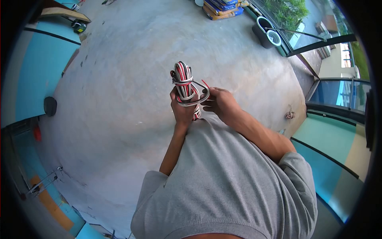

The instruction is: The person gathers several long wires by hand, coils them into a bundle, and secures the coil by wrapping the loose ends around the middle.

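A long bundle of red, black and white cable (184, 81) is upright in front of the grey shirt, with turns of the same cable wrapped around its middle. My left hand (183, 111) is closed around the bundle's lower part. At the right of the bundle, my right hand (220, 102) pinches the cable where it loops out sideways, its fingers bent. A loose red tip sticks up beside the right fingers. The lowest end of the bundle shows below the hands, close to the shirt.
A smaller cable bundle (290, 115) lies on the floor (107, 99) at the right. Stacked bags (224, 9) and a dark bucket (267, 34) stand at the top. Green and blue panels (326, 147) edge the right side; a tape measure (79, 26) is upper left.
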Tool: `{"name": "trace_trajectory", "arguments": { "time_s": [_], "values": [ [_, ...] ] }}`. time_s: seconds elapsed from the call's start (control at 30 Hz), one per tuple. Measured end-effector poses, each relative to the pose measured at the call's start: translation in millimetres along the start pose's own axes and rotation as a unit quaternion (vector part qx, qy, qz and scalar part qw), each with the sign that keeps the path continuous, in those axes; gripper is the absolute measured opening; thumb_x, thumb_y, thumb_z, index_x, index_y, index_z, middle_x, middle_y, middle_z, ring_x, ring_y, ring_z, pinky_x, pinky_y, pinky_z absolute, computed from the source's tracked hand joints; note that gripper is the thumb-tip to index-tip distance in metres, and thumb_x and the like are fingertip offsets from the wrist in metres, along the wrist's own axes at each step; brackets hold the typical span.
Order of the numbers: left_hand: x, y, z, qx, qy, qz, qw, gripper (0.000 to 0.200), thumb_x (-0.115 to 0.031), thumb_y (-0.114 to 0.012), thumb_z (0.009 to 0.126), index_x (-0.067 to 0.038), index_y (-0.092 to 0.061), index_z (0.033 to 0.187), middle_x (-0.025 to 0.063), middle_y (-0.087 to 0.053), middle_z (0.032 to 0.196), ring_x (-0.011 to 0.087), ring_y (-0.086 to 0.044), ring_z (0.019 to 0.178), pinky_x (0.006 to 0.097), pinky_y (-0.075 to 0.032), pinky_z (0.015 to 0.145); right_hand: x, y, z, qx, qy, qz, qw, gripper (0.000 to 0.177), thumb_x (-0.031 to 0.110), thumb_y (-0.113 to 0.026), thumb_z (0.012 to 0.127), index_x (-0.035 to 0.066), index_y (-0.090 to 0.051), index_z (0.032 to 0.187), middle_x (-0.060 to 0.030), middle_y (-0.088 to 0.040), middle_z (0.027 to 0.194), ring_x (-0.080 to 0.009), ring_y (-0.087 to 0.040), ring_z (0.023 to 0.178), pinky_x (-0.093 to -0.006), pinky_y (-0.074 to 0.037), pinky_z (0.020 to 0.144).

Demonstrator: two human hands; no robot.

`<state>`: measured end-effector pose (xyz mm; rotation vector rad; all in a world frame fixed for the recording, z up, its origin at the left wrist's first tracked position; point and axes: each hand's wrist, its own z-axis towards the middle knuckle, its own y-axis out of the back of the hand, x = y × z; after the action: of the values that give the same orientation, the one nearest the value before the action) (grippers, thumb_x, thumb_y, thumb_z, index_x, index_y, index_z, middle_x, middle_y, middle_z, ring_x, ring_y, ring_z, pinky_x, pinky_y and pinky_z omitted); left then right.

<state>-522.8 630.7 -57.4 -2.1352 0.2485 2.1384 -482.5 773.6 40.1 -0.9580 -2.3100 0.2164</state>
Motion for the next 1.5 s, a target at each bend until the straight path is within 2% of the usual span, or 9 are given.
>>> {"name": "trace_trajectory", "arguments": {
  "time_s": [0.13, 0.33, 0.4, 0.47, 0.53, 0.7, 0.87, 1.23, 1.5],
  "values": [
    [8, 1, -2, -0.006, -0.032, 0.054, 0.998, 0.073, -0.024, -0.082, 0.077, 0.009, -0.041, 0.128, 0.0174, -0.062, 0.112, 0.0224, -0.064, 0.1, 0.0341, -0.049, 0.088, -9, 0, 16, -0.057, 0.075, -0.145, 0.985, 0.033, 0.022, -0.042, 0.103, -0.003, -0.062, 0.108, -0.0065, -0.062, 0.076, -0.0163, -0.058, 0.066, -0.0317, -0.05, 0.063],
    [16, 5, -1, 0.013, -0.09, 0.103, 0.99, 0.075, -0.018, -0.083, 0.076, 0.009, -0.039, 0.131, 0.0183, -0.059, 0.119, 0.0227, -0.061, 0.105, 0.0351, -0.048, 0.092, -23, 19, 51, -0.017, 0.193, -0.43, 0.882, 0.026, 0.017, -0.053, 0.094, -0.006, -0.066, 0.093, -0.0152, -0.066, 0.084, -0.0252, -0.065, 0.075, -0.0351, -0.054, 0.067],
    [19, 7, 1, 0.017, -0.083, 0.118, 0.989, 0.075, -0.017, -0.083, 0.076, 0.009, -0.039, 0.131, 0.0182, -0.059, 0.119, 0.0226, -0.061, 0.105, 0.0351, -0.049, 0.091, -26, 30, 69, 0.025, 0.251, -0.569, 0.783, 0.02, 0.014, -0.061, 0.087, -0.004, -0.068, 0.088, -0.018, -0.068, 0.091, -0.0294, -0.067, 0.083, -0.0379, -0.055, 0.072],
    [26, 10, 3, 0.021, -0.082, 0.1, 0.991, 0.076, -0.017, -0.083, 0.076, 0.008, -0.038, 0.132, 0.0172, -0.059, 0.119, 0.0221, -0.061, 0.105, 0.0349, -0.049, 0.091, -27, 35, 79, 0.093, 0.321, -0.735, 0.59, 0.018, 0.013, -0.066, 0.08, -0.003, -0.07, 0.086, -0.0178, -0.068, 0.095, -0.031, -0.067, 0.09, -0.0394, -0.055, 0.079],
    [21, 5, 0, 0.012, -0.05, 0.058, 0.997, 0.075, -0.018, -0.083, 0.076, 0.006, -0.038, 0.131, 0.0155, -0.059, 0.117, 0.021, -0.061, 0.103, 0.0345, -0.049, 0.089, -32, 19, 72, 0.016, 0.265, -0.61, 0.746, 0.02, 0.015, -0.063, 0.083, -0.003, -0.069, 0.089, -0.0191, -0.068, 0.094, -0.0328, -0.065, 0.094, -0.0406, -0.053, 0.084],
    [25, -9, -9, -0.029, 0.006, -0.062, 0.998, 0.072, -0.022, -0.085, 0.074, 0.001, -0.038, 0.125, 0.01, -0.057, 0.111, 0.0171, -0.059, 0.099, 0.0326, -0.049, 0.086, -40, 8, 77, -0.085, 0.219, -0.405, 0.884, 0.03, 0.018, -0.049, 0.093, -0.006, -0.065, 0.101, -0.0257, -0.066, 0.092, -0.0376, -0.064, 0.095, -0.0438, -0.052, 0.086],
    [18, -3, -7, 0.006, 0.015, -0.048, 0.999, 0.068, -0.016, -0.081, 0.075, 0.0, -0.038, 0.126, 0.0093, -0.054, 0.117, 0.0183, -0.057, 0.104, 0.0336, -0.046, 0.094, -40, 10, 81, -0.063, 0.336, -0.53, 0.776, 0.028, 0.015, -0.048, 0.088, -0.006, -0.067, 0.085, -0.0306, -0.065, 0.091, -0.0435, -0.065, 0.088, -0.0487, -0.052, 0.079],
    [30, 4, -4, 0.019, -0.02, -0.039, 0.999, 0.063, -0.016, -0.077, 0.078, 0.0, -0.04, 0.127, 0.0093, -0.056, 0.119, 0.0174, -0.057, 0.107, 0.0335, -0.045, 0.096, -47, -15, 76, -0.167, 0.243, -0.417, 0.86, 0.026, 0.019, -0.05, 0.088, -0.004, -0.062, 0.091, -0.0281, -0.066, 0.089, -0.0464, -0.064, 0.088, -0.0519, -0.051, 0.078],
    [20, 10, -3, 0.055, -0.016, -0.057, 0.997, 0.074, -0.018, -0.08, 0.077, 0.002, -0.033, 0.131, 0.0135, -0.058, 0.122, 0.0205, -0.06, 0.108, 0.0339, -0.048, 0.093, -34, 4, 86, -0.053, 0.254, -0.566, 0.782, 0.03, 0.021, -0.056, 0.088, -0.004, -0.052, 0.104, -0.0261, -0.068, 0.092, -0.0439, -0.066, 0.09, -0.0511, -0.052, 0.077]
  ]
}}
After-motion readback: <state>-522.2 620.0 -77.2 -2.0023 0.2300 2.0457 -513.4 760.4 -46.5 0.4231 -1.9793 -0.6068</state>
